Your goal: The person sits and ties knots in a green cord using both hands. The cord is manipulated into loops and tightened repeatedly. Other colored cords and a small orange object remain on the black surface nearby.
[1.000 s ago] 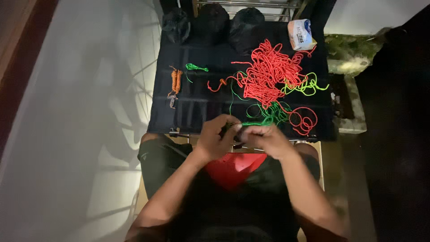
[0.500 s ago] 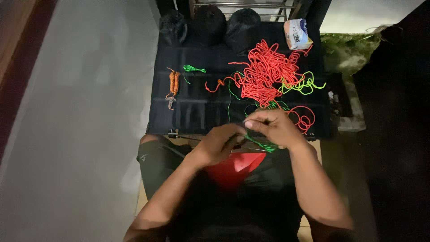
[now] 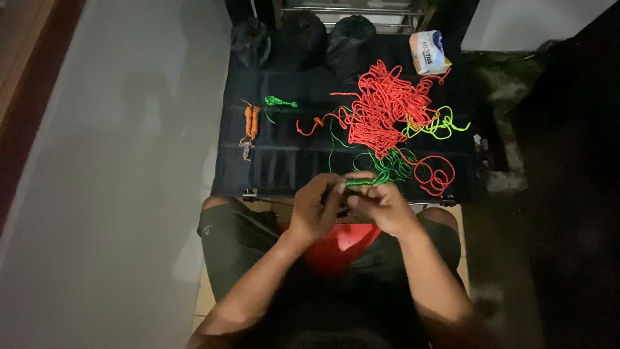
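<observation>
We hold a short braided length of green cord [image 3: 361, 183] between both hands at the near edge of the surface [image 3: 284, 161], just above our lap. Our left hand [image 3: 314, 208] pinches its left end, fingers closed narrowly around it, and our right hand [image 3: 380, 205] grips it beside that, fingers also curled tight on the cord. From the braid, loose green strands [image 3: 387, 167] run back onto the surface, which is covered in a dark cloth with stitched rows. Just beyond lies a big tangled heap of orange-red cord [image 3: 386, 106], with a loop of it [image 3: 436, 176] trailing to the right and a yellow-green strand [image 3: 439, 124] beside it. To the left lie a small green knotted piece [image 3: 279, 101] and an orange braided piece [image 3: 250, 123], well apart from our hands. At the far edge sit dark bags [image 3: 349, 39] and a small white packet [image 3: 427, 53]. A pale floor [image 3: 116, 194] stretches away to the left, and the room is dim.
</observation>
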